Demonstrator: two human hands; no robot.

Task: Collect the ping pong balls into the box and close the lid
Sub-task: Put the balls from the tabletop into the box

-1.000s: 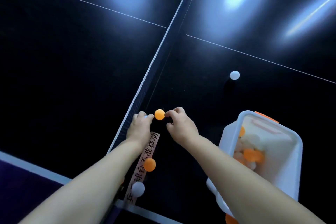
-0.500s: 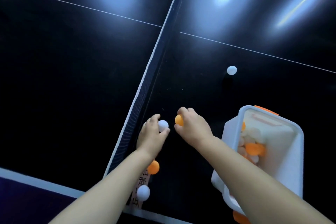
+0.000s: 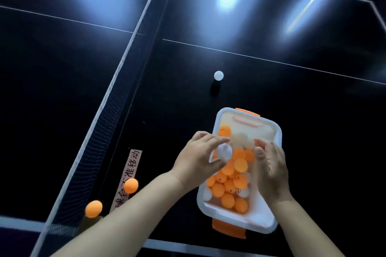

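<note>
Beside the net (image 3: 108, 115), on the dark tabletop (image 3: 313, 110), a pinkish paper strip (image 3: 130, 173) carries black Chinese characters; 不准移动 can be read, and the lower part is hidden by the left forearm. Both hands are over the open white box (image 3: 277, 131) now. The left hand (image 3: 198, 158) hangs above the box's left rim, fingers loosely curled, a white ball (image 3: 224, 152) right at its fingertips; whether it is gripped or falling free, I can't tell. The right hand (image 3: 271, 169) is spread and empty, palm turned inward above the box's right side. The box holds a heap of orange and white balls, with an orange clip (image 3: 228, 229) at its near end. Another white ball (image 3: 218, 75) sits well beyond the box. Two orange balls (image 3: 131, 185) (image 3: 93, 208) lie close to the net, near the strip.
</note>
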